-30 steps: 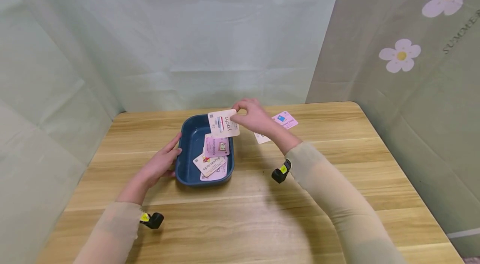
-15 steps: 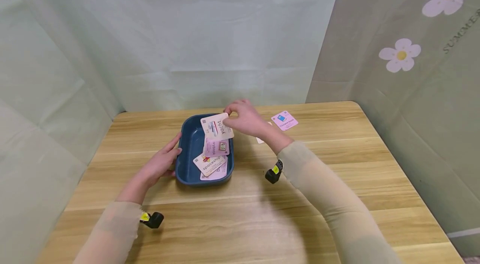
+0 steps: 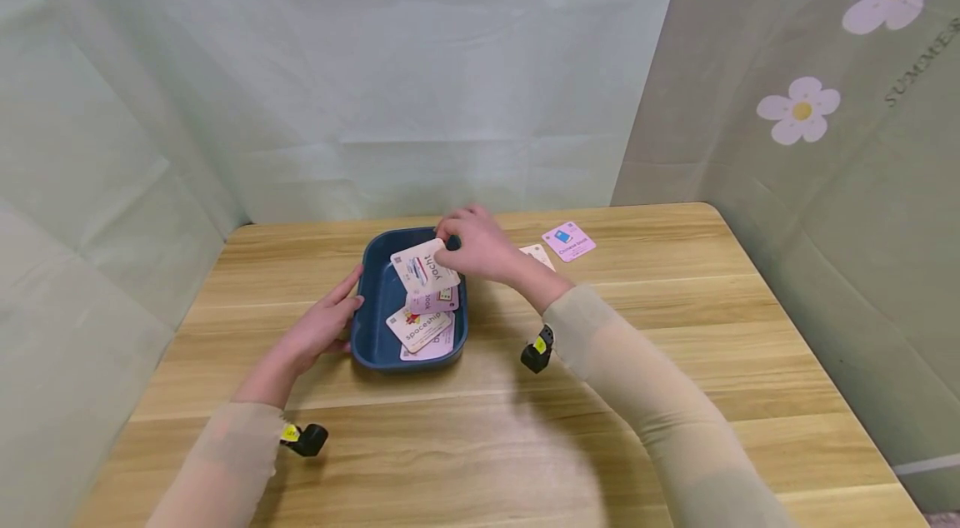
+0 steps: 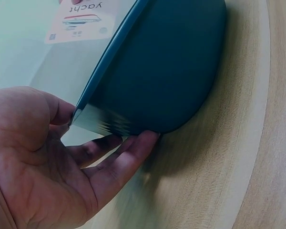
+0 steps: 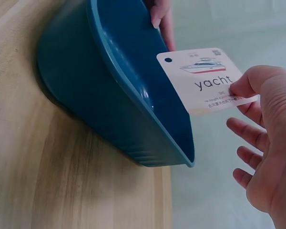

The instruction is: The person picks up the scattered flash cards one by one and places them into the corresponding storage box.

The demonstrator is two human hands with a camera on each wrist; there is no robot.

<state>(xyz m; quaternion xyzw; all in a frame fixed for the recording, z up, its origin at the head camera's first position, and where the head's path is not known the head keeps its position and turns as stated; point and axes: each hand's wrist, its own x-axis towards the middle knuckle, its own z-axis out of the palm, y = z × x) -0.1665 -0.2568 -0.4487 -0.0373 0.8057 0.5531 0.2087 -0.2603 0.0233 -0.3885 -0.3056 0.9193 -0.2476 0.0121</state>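
A dark blue plastic bin [image 3: 377,286] stands on the wooden table. At its left side is my left hand [image 3: 318,330], the thumb on the rim and the fingers against the outer wall, as the left wrist view shows. My right hand [image 3: 480,246] pinches the corner of a flash card reading "yacht" [image 3: 417,268] between thumb and forefinger. In the right wrist view the yacht card [image 5: 202,78] is over the bin's open top, tilted. Inside the bin lie a pink card [image 3: 429,305], partly covered in the head view, a "spaceship" card [image 3: 417,331] and another pink card [image 3: 433,353].
Right of the bin, a pink "Chinese book" card [image 3: 567,242] lies on the table [image 3: 675,303]. A pale card [image 3: 540,254] beside it is partly hidden by my right wrist. A pale curtain [image 3: 450,78] hangs behind the table's back edge.
My right hand has moved left and slightly down, carrying the yacht card further over the bin, and more of the table cards shows. My left hand has stayed at the bin.
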